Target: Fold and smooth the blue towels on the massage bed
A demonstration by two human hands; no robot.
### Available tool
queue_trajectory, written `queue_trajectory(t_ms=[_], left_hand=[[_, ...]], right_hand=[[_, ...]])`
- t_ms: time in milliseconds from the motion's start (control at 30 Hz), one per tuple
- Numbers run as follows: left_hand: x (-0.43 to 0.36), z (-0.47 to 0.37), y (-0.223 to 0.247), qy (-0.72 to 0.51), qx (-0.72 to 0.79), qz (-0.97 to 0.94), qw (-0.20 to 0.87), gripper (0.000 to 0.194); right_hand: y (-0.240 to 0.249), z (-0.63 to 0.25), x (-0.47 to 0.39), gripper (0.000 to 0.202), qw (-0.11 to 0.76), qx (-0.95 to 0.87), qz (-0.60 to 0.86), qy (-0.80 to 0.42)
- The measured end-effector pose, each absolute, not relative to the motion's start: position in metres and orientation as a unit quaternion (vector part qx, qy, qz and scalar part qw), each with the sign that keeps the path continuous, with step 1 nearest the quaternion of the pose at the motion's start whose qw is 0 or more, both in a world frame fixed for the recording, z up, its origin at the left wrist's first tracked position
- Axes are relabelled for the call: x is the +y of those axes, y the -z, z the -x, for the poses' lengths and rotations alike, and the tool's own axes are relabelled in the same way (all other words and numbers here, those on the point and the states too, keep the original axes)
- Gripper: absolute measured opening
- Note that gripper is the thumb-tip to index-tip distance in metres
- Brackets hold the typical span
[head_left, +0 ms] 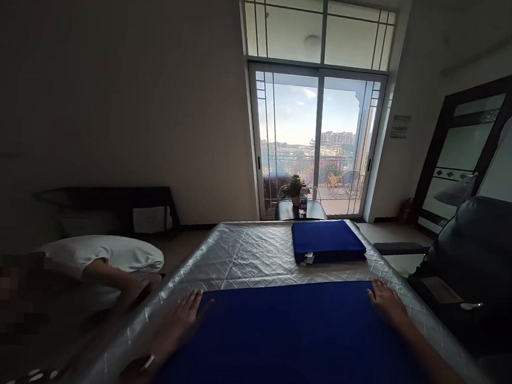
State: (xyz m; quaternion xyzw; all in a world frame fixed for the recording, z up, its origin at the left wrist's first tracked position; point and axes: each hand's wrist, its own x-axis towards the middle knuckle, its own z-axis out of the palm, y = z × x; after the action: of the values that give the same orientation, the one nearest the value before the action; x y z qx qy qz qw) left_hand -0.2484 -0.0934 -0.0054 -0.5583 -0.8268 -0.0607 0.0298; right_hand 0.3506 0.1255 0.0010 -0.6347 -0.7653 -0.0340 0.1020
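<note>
A large blue cloth panel lies flat on a table with a silvery quilted cover. My left hand rests at the panel's far left corner, fingers spread, the thumb over the blue edge. At its far right corner lies my right hand, open, with fingers stretched along the edge. Neither hand grips anything. Beyond the panel sits a folded blue stack with small white tags at its front left corner.
At the left, a person in a white top bends low beside the table. A black leather chair stands at the right. Behind the table's far end, a small dark table holds a potted plant and a bottle.
</note>
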Motion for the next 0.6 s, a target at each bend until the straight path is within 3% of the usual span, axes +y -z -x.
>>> queue_trajectory(t_ms=[100,267,433,600], left_hand=[[-0.09,0.234,-0.014,0.02,-0.849,0.527,0.032,0.076],[-0.063,0.164,-0.034,0.052,-0.808,0.584,0.056,0.074],[-0.019,0.057,-0.026,0.081,-0.699,0.71,0.021,0.07],[-0.001,0.009,-0.008,0.108,-0.664,0.74,-0.002,0.07]], right_hand=[[-0.014,-0.337,0.116,0.063,0.115,-0.772,0.622,0.061],[-0.029,-0.265,0.081,0.059,0.141,-0.843,0.518,0.043],[-0.028,-0.171,0.043,0.055,0.169,-0.906,0.383,-0.063],[-0.007,-0.134,0.036,0.062,0.167,-0.906,0.379,-0.089]])
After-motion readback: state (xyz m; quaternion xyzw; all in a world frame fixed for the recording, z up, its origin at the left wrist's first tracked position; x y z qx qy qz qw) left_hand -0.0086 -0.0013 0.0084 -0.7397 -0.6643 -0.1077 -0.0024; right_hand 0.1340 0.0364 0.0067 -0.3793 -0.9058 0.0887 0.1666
